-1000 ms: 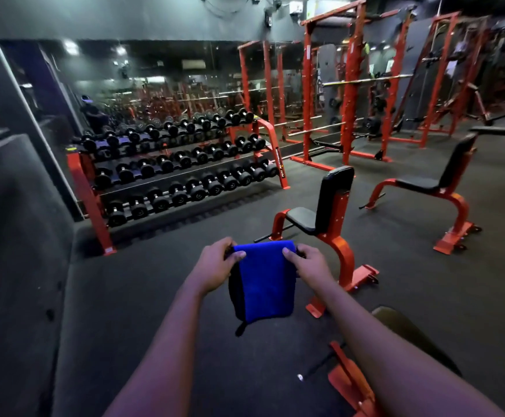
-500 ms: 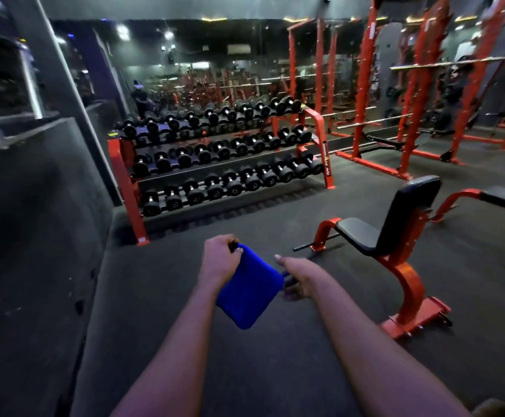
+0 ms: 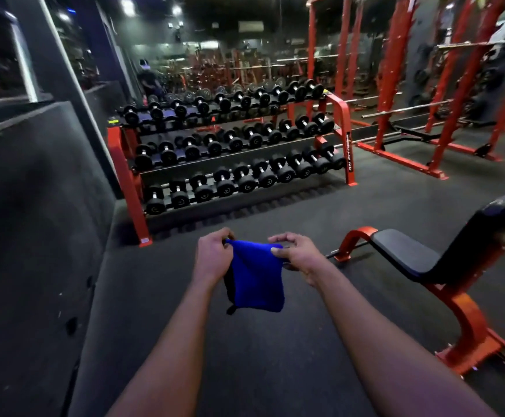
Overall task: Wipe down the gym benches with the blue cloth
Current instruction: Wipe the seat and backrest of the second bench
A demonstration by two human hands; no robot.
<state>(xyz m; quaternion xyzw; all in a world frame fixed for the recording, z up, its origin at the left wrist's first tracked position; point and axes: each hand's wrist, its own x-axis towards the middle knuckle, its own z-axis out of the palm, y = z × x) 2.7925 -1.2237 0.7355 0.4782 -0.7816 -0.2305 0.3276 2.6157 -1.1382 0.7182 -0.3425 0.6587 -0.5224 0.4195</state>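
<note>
My left hand [image 3: 213, 255] pinches one top corner of the blue cloth [image 3: 257, 281] with thumb and curled fingers, and my right hand [image 3: 298, 255] pinches the other corner. The cloth hangs between them above the floor, well apart from the bench [image 3: 404, 255] on the right. Each pinch takes little fabric, so I think a corner may slip and the cloth may drop. It looks soft and folded, deep blue with a dark left edge.
</note>
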